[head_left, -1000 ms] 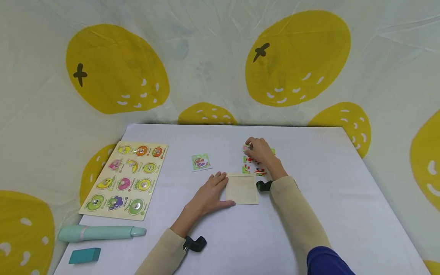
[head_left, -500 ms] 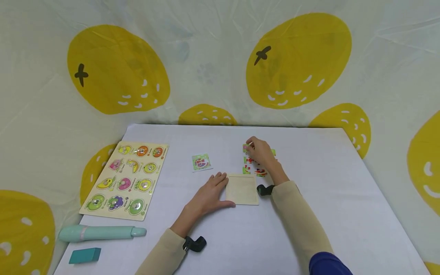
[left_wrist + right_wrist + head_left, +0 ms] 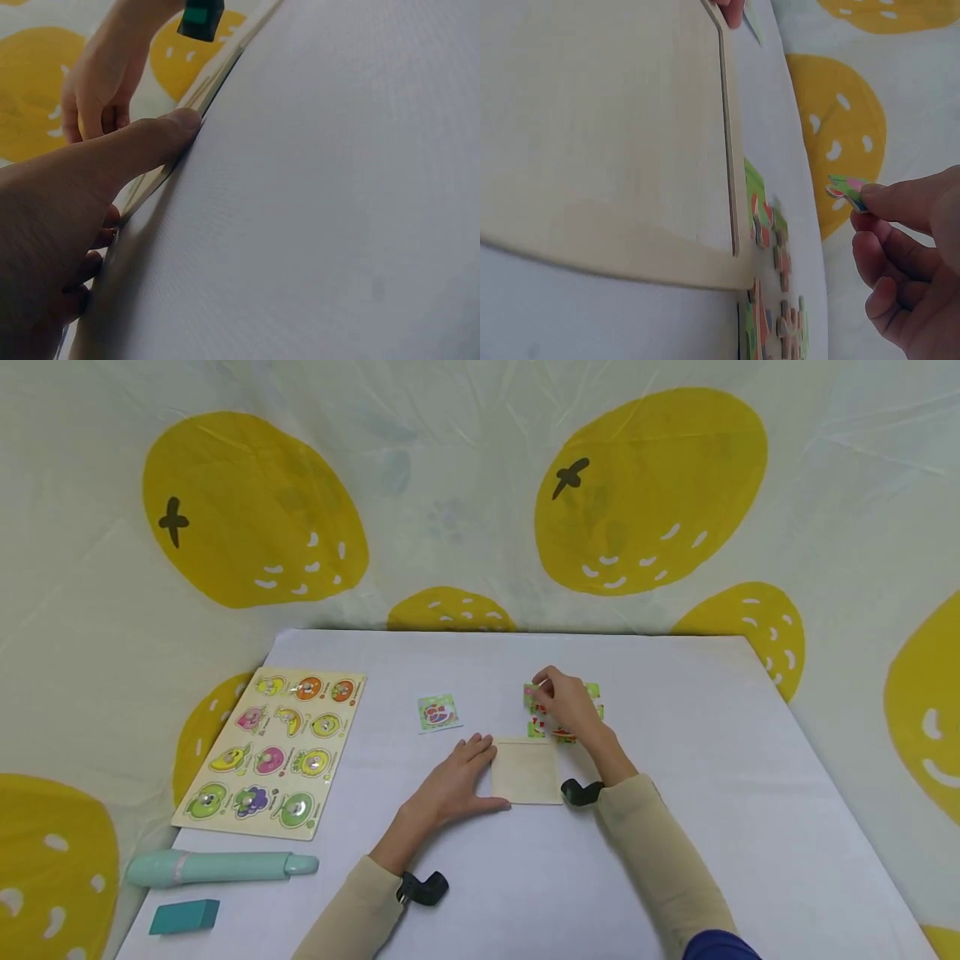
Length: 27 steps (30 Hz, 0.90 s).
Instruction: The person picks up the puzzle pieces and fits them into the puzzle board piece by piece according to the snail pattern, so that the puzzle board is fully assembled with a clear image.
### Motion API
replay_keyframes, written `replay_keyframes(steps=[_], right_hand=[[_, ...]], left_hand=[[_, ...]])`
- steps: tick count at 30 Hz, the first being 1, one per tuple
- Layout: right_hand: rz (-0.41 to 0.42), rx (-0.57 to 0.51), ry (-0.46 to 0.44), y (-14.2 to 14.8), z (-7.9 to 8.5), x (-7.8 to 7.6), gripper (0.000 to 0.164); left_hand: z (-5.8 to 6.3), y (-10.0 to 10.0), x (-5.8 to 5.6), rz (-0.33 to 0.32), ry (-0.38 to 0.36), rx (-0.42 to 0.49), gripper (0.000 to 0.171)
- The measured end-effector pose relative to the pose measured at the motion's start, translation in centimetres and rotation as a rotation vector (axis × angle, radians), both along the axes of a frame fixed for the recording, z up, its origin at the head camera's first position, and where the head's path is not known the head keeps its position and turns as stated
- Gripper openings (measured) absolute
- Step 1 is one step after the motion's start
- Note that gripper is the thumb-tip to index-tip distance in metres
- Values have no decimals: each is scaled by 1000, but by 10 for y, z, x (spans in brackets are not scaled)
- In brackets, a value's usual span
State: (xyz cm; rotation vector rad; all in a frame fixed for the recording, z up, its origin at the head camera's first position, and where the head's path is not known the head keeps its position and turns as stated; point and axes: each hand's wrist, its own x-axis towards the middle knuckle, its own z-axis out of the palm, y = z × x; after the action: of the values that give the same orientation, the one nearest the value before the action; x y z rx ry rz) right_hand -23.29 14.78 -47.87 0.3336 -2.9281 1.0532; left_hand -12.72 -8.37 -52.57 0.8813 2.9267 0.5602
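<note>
The right hand (image 3: 576, 706) edged toward the tray (image 3: 527, 773), pinching a puzzle piece (image 3: 846, 187).

Bench (image 3: 750, 777): white top, far corners visible.
Backdrop (image 3: 450, 485): creased off-white sheet, rising behind the bench's far edge and showing past its left and right edges.
Yellow fruit shapes (image 3: 255, 510): large, white-dashed; two bear dark crosses.
Light: soft, shadows faint.

The pale wood tray (image 3: 526, 772) lies flat. Bright puzzle pieces (image 3: 564, 736) lie just past it. One green-and-pink piece (image 3: 847, 187) is held up, tilted.
</note>
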Motion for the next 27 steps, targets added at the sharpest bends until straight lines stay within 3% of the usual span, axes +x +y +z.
replay_keyframes(steps=[11,27], right_hand=[[35,-39,-39,-8,4,25,24],[103,-64,-45,-17,-13,55,22]], left_hand=[[1,0,0,-3,13,15,93],[1,0,1,11,-13,22,92]])
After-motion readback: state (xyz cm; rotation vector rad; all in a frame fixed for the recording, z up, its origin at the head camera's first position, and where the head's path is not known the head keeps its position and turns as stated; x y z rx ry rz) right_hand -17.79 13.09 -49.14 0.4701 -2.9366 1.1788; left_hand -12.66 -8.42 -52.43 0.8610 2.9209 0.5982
